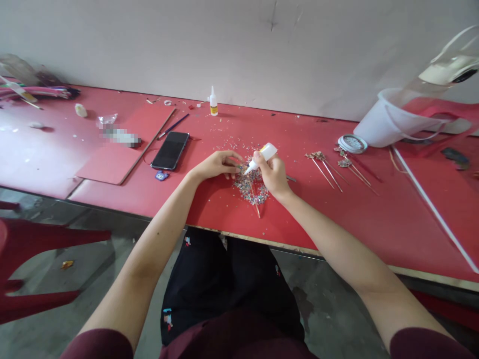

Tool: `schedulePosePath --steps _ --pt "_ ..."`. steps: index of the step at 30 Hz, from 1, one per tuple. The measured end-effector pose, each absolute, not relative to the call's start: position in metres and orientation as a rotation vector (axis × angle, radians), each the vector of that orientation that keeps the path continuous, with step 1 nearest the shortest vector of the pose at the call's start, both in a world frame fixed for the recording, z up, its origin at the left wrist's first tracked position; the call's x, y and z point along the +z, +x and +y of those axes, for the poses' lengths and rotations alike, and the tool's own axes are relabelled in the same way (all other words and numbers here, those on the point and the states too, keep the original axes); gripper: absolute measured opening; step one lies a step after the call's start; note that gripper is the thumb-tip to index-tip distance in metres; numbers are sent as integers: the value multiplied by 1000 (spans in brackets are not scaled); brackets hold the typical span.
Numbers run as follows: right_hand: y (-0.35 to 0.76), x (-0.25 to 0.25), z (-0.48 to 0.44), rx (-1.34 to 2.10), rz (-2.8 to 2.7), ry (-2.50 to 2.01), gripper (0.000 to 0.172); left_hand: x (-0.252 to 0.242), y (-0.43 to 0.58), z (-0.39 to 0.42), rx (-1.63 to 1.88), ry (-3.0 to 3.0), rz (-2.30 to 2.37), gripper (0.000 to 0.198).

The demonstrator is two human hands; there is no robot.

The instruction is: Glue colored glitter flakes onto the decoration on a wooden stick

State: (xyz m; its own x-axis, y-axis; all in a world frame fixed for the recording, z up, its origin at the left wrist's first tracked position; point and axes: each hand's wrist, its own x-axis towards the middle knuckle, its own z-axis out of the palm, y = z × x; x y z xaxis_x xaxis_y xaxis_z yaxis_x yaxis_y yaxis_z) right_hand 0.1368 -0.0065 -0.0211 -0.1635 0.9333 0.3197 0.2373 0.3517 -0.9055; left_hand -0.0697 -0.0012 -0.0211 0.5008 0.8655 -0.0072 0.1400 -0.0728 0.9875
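Note:
My right hand (275,174) is closed around a small white glue bottle (268,150), tilted with its nozzle pointing down and left. The nozzle tip is close to the upper end of a thin gold-coloured hair stick (254,197). My left hand (220,164) has its fingers curled together at that upper end, pinching the stick there; the fingertips partly hide it. Below both hands lies a spread pile of small shiny chips (245,192) on the red table (224,212). The stick slants over this pile towards me.
A second glue bottle (213,102) stands near the wall. To the left lie a phone (170,150), a blue pen (173,126) and a red board (108,164). Several decorated hair sticks (327,169), a round lid (352,143) and a white bucket (391,119) are on the right.

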Motion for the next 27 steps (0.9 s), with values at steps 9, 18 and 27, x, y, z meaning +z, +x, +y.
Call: schedulePosePath --steps 9,18,27 --pt "135 -25 -2 1093 -1538 -1045 50 -16 -67 -4 757 1534 929 35" --pt "135 -27 -1 1088 -1530 -1013 47 -18 -68 -3 742 1555 923 35" --pt "139 -24 2 1142 -1535 -1012 47 -20 -69 -3 754 1554 904 36"
